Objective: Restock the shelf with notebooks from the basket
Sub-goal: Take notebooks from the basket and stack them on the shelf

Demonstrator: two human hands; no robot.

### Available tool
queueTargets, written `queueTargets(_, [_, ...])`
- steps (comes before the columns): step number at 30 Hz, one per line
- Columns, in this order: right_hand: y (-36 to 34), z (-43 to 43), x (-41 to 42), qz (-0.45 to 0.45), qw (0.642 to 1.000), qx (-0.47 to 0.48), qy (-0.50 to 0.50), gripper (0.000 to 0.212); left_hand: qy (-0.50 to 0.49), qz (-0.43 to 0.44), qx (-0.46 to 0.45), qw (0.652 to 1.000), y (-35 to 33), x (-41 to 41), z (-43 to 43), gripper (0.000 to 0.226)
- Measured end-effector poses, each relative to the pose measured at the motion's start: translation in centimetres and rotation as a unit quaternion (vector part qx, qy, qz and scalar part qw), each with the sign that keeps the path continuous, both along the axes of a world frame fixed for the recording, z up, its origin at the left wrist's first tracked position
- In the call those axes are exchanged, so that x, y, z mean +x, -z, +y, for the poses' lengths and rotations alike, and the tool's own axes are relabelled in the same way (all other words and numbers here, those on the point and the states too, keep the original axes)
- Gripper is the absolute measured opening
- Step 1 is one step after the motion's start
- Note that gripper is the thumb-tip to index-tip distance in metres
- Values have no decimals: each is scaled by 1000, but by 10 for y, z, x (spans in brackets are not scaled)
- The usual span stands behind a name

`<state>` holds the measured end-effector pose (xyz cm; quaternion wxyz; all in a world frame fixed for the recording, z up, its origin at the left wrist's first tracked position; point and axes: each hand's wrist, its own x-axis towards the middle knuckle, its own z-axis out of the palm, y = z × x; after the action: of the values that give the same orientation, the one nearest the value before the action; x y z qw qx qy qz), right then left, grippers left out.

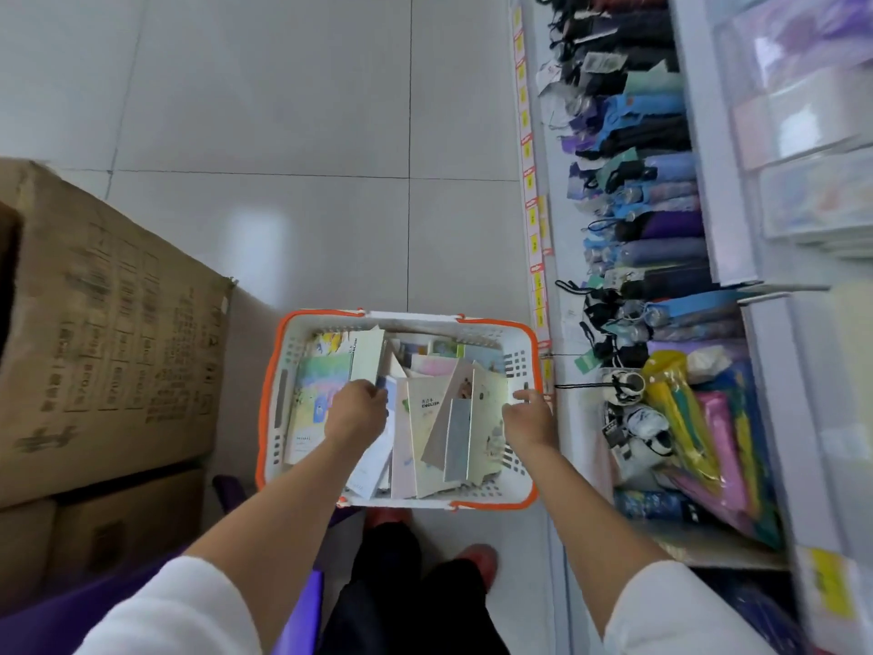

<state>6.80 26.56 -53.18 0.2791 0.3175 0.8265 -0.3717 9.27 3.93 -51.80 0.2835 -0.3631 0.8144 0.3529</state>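
Observation:
A white basket with an orange rim (401,320) stands on the floor in front of my feet, filled with several notebooks in pastel covers. My left hand (356,411) reaches into its middle and pinches the lower edge of an upright cream notebook (367,356). My right hand (529,416) is at the basket's right side, fingers curled at the edge of a pale green notebook (486,399); whether it grips that notebook is unclear. A notebook marked ENGLISH (427,418) lies between my hands. The shelf (562,257) runs along the right.
Stacked cardboard boxes (108,323) stand to the left of the basket, a purple object (302,602) at the bottom. The lower shelf holds folded umbrellas (661,219) and packaged goods (708,432); upper shelves hold wrapped stationery (803,111). Grey tiled floor (307,134) lies ahead.

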Motion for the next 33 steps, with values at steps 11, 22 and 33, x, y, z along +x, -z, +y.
queueTargets(11, [101,36,-1,44,982,-143,117,26,70,27,60,995,89,-69,78,23])
queueTargets(22, [147,49,39,71,964,-195,168,24,217,55,41,974,138,-94,109,21])
queueTargets(33, [120,17,97,213,951,-88,207,34,266,70,137,952,129,-69,102,8])
